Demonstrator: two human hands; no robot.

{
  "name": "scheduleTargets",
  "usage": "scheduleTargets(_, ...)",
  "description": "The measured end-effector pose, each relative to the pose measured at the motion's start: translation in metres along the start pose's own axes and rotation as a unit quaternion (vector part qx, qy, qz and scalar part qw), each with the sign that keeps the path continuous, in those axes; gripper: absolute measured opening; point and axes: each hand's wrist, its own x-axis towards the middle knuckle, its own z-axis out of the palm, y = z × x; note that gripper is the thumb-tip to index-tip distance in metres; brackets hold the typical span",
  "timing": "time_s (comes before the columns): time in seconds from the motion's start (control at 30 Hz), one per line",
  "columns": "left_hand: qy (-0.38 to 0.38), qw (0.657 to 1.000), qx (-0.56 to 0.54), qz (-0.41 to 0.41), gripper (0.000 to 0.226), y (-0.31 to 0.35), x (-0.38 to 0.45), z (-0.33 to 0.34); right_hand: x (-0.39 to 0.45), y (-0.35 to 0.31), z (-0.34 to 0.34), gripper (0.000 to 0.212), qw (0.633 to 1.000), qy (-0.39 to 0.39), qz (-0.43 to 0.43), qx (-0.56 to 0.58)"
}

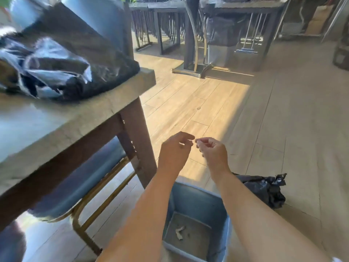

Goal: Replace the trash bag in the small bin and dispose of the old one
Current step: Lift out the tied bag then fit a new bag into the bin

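The bin (pixel 198 220) stands unlined at lower centre, the old bag (pixel 264 190) on the floor right of it, new bags (pixel 56 72) on the counter (pixel 79 118) upper left, while left hand (pixel 174 154) and right hand (pixel 213 152) hover loosely curled, apparently empty.

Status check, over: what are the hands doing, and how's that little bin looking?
Left hand and right hand raised over the bin, fingertips nearly meeting, nothing clearly held. Bin unlined, scraps inside. Black bag on floor beside it. Nothing blocking.
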Motion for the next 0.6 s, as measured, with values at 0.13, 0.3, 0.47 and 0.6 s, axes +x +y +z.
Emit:
scheduleTargets(0.13,0.021,1.0,0.004,-0.013,0.022,0.067,-0.016,-0.063,-0.024,-0.096,0.009,0.009,1.0,-0.026,-0.001,0.002)
scheduleTargets(0.3,0.047,0.998,0.004,-0.04,0.021,0.144,-0.034,-0.154,-0.059,-0.209,0.017,0.009,0.998,-0.068,-0.016,-0.007)
scheduleTargets(0.47,0.139,0.988,-0.001,-0.063,0.016,0.208,-0.039,-0.241,-0.085,-0.315,0.035,0.013,0.988,-0.139,-0.042,-0.054)
scheduleTargets(0.6,0.206,0.975,0.043,-0.072,0.012,0.224,-0.034,-0.281,-0.094,-0.363,0.056,0.014,0.972,-0.197,-0.09,-0.089)
